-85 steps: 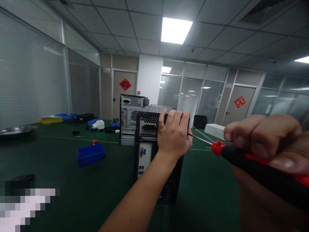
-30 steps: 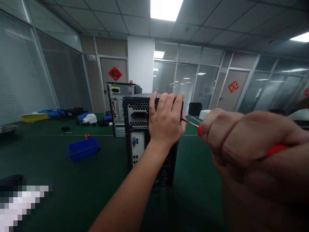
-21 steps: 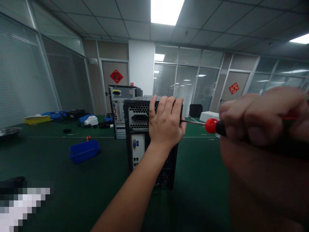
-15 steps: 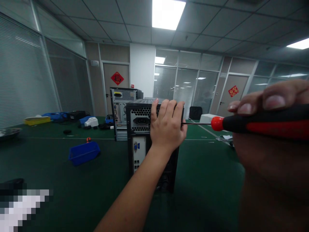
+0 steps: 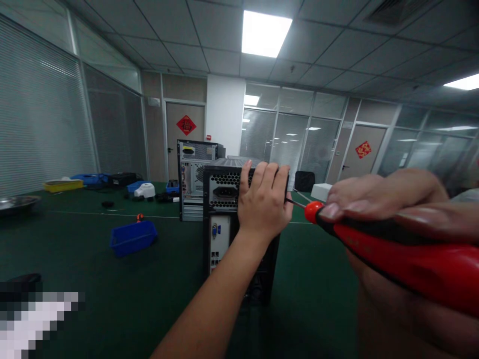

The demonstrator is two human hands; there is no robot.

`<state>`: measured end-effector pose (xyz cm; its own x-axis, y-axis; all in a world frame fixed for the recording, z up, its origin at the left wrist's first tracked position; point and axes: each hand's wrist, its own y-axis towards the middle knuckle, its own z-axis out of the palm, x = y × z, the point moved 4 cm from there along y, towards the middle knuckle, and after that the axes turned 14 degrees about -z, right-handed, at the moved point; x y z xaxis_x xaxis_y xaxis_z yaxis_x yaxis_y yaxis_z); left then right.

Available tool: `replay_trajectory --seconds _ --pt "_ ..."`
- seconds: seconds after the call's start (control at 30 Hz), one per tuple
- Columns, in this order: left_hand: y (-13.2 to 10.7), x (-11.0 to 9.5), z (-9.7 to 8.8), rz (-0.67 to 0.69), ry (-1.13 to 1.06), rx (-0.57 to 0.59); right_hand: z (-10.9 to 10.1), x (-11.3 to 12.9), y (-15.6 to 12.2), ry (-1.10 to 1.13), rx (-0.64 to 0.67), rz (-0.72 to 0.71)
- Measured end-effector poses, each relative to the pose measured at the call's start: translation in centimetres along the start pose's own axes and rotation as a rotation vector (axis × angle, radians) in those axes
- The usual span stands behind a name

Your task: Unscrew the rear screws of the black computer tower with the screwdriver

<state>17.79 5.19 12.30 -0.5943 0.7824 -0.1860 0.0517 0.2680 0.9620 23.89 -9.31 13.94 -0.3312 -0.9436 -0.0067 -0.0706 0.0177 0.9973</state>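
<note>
A black computer tower (image 5: 224, 219) stands upright on the green surface (image 5: 149, 299) with its rear panel facing me. My left hand (image 5: 265, 203) lies over the upper right of that rear panel, fingers together and curled over the top edge. My right hand (image 5: 389, 209), very close to the camera, is closed around a red and black screwdriver (image 5: 396, 252). The thin metal shaft runs left to the case's right rear edge, and its tip is hidden behind my left hand.
A second tower (image 5: 194, 174) stands behind the first. A blue bin (image 5: 132, 238) sits to the left, with a small orange item beyond it. Blue and yellow trays, a white device (image 5: 145, 190) and dark cables lie further back. A white box (image 5: 321, 191) is at the right.
My right hand has shifted its hold along the screwdriver handle and the handle has tilted, while the shaft stays at the case edge. My left hand has stayed on the tower.
</note>
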Motion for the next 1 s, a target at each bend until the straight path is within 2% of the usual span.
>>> replay_trajectory --seconds 0.1,0.23,0.47,0.7,0.83,1.0 --pt "0.0 0.1 0.0 -0.005 0.006 0.015 1.6 0.4 0.7 -0.131 -0.076 -0.082" --pt "0.0 0.0 0.0 -0.005 0.019 0.013 2.1 -0.4 0.9 0.022 -0.204 -0.089" --pt "0.0 -0.1 -0.1 -0.009 -0.016 -0.008 1.9 -0.2 0.6 0.170 -0.079 0.045" --pt "0.0 -0.1 -0.2 -0.014 -0.016 0.010 0.1 -0.9 1.4 0.060 -0.093 -0.093" --pt "0.0 -0.1 -0.1 -0.013 -0.005 0.013 1.0 -1.7 2.2 0.108 0.036 0.011" --pt "0.0 -0.1 0.0 -0.010 0.011 0.014 2.0 -1.5 2.1 0.135 0.004 0.063"
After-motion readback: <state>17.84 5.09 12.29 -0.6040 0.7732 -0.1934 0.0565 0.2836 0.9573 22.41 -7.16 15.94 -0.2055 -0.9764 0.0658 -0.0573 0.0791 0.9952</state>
